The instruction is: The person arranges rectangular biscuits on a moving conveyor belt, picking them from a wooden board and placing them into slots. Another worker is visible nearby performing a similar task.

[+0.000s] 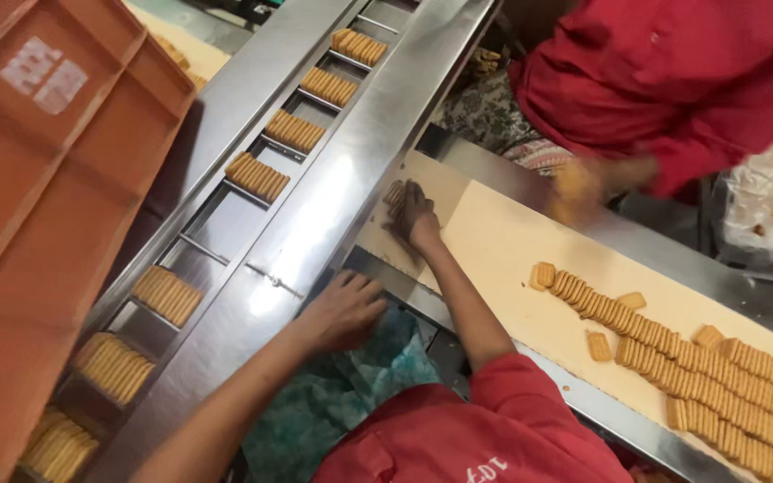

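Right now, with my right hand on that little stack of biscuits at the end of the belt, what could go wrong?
1. The right hand grips a short stack of biscuits at the cream belt's edge; pieces could slip off.
2. The left hand rests on the steel rail beside the slotted channel; fingers might get caught.
3. A co-worker's hand works the same belt nearby; a collision seems possible.

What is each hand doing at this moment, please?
Left hand: open, resting on the metal rail, holding nothing.
Right hand: closed on a stack of biscuits.
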